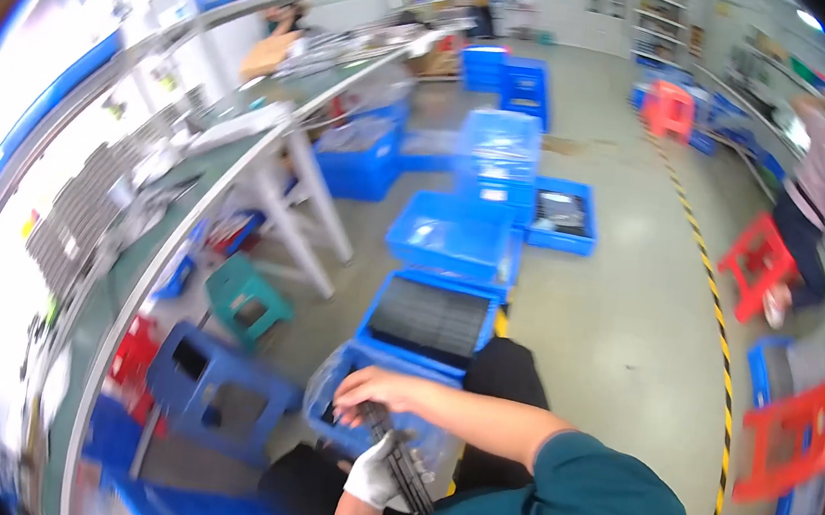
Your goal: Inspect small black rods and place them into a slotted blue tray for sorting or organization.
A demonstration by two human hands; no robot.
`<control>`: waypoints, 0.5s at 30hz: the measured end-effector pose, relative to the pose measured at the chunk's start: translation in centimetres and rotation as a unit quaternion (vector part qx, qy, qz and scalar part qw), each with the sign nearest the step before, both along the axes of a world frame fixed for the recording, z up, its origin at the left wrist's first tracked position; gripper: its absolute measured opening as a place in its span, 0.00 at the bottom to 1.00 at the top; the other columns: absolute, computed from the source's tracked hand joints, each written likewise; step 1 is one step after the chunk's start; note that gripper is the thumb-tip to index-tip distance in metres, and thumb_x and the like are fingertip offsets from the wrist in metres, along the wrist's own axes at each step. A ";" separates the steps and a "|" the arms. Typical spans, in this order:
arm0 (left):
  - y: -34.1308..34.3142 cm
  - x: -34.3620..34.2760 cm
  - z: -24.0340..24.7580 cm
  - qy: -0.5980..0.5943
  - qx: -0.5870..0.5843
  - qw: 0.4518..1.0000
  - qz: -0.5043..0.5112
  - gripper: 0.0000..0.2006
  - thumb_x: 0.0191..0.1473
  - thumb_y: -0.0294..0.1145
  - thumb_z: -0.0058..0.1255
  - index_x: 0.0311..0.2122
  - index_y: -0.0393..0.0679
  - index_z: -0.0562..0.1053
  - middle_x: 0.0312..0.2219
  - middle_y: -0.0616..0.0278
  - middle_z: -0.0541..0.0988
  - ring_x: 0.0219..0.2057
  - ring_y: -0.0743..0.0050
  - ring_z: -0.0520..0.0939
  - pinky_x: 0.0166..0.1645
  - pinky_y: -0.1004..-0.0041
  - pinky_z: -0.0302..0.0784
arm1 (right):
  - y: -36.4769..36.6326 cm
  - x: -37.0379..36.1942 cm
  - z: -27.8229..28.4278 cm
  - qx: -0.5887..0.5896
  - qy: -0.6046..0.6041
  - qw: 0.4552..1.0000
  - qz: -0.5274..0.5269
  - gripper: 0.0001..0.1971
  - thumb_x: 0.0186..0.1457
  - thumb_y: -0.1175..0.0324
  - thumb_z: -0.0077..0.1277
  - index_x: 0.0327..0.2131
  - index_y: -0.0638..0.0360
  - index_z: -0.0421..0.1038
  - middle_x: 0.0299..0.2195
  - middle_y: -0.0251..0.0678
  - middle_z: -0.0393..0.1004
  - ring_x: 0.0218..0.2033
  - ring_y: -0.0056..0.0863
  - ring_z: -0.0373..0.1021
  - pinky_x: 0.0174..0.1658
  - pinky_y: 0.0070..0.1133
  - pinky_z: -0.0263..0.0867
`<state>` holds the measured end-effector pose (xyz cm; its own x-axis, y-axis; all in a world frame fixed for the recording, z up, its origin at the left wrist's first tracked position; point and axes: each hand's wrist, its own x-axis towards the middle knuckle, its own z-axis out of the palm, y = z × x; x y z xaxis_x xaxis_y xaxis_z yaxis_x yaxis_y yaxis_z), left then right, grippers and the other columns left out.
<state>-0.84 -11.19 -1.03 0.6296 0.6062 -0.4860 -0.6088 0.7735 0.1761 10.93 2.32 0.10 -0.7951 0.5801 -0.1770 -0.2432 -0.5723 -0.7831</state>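
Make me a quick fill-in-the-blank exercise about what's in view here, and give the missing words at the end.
1. The left hand wears a ____ glove and holds dark strips.
2. Unlike the left one, the right hand, near the upper end of the strips, wears no ____.
3. The floor line to the right is striped black and ____.
4. The co-worker at the far right is beside a ____ stool.

Missing words: white; glove; yellow; red.
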 end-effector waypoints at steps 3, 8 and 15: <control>0.1 0.0 0.7 0.072 0.049 0.996 0.011 0.20 0.55 0.49 0.48 0.48 0.47 0.68 0.36 0.50 0.74 0.39 0.44 0.75 0.47 0.42 0.69 | 1.0 -1.6 -0.5 0.016 -0.011 0.999 0.044 0.10 0.53 0.70 0.53 0.36 0.68 0.71 0.33 0.42 0.76 0.32 0.31 0.77 0.32 0.27 0.76; 2.2 0.6 0.6 -0.028 0.116 0.992 -0.044 0.24 0.53 0.46 0.51 0.50 0.45 0.64 0.39 0.55 0.69 0.45 0.50 0.67 0.53 0.48 0.60 | 2.8 -1.0 0.5 0.040 0.006 0.997 0.060 0.08 0.53 0.72 0.53 0.35 0.66 0.71 0.32 0.41 0.77 0.32 0.31 0.77 0.30 0.27 0.75; 6.6 -0.6 2.3 0.028 0.143 0.988 -0.048 0.32 0.49 0.44 0.57 0.56 0.40 0.60 0.49 0.45 0.67 0.51 0.37 0.68 0.53 0.43 0.64 | 6.8 -0.2 2.7 0.013 0.053 0.998 -0.011 0.09 0.52 0.73 0.55 0.36 0.66 0.70 0.38 0.41 0.75 0.34 0.30 0.76 0.32 0.27 0.75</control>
<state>-1.39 -4.61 1.25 0.6678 0.6627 -0.3390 -0.5183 0.7408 0.4273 10.69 9.16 2.78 -0.7950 0.6017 -0.0765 -0.3386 -0.5450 -0.7670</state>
